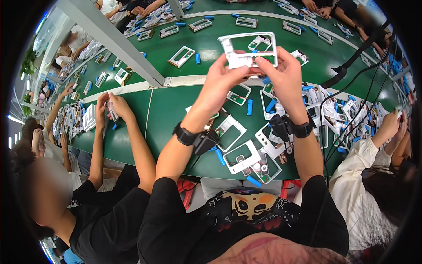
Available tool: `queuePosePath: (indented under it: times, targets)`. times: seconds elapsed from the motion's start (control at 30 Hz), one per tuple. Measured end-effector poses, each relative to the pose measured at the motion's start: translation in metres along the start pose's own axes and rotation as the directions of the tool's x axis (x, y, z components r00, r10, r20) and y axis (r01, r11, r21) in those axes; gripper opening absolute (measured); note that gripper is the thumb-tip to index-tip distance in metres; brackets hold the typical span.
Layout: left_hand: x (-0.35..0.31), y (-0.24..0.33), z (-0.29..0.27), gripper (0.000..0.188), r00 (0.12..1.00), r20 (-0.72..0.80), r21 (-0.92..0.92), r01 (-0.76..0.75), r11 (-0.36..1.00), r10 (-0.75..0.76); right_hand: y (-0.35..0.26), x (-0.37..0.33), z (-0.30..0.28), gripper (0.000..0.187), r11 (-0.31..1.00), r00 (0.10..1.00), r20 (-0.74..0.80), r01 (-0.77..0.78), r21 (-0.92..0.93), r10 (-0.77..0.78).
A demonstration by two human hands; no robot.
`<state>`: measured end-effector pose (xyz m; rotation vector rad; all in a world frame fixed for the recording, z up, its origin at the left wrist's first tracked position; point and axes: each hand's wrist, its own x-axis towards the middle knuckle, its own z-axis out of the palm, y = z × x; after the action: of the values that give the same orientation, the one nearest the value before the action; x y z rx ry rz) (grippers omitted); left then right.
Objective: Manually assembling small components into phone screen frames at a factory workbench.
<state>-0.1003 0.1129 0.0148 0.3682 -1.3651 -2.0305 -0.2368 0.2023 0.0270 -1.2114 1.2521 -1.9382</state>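
Right of grey post (118, 42), white plastic frame (239, 60) gripped at near edge by left hand (224, 79) and right hand (285, 72). Nearer than post's foot, loose frames (254, 154), blue cylinders (249, 107) strewn. Far right of post, black cable (358, 53) crosses heaped parts (351, 114). Post blocks strip of green table (171, 110); left of it, co-worker's hands (116, 105), more workers lining room.

Black short-sleeved T-shirt (193, 231) with a tan mask-like print (250, 203) — black wrist straps (184, 134) bearing boxy modules (206, 143).
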Motion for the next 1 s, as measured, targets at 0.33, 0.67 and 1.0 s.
queuePosePath:
  times: [0.33,0.67,1.0]
  targets:
    - [-0.018,0.014,0.015,0.013,0.973,0.028,0.457,-0.215,0.863,0.228,-0.001,-0.007,0.002,0.019,0.954,0.988,-0.092,0.096,-0.285,-0.127]
    - [-0.017,0.021,0.009,0.011,0.867,0.055,0.605,-0.424,0.674,0.496,-0.014,-0.004,0.001,0.028,0.977,0.995,0.037,0.102,-0.187,-0.096]
    - [-0.025,0.023,0.014,0.017,0.691,0.237,0.811,-0.528,0.252,0.683,-0.021,-0.012,0.005,0.036,0.868,0.966,0.037,0.248,-0.430,-0.257]
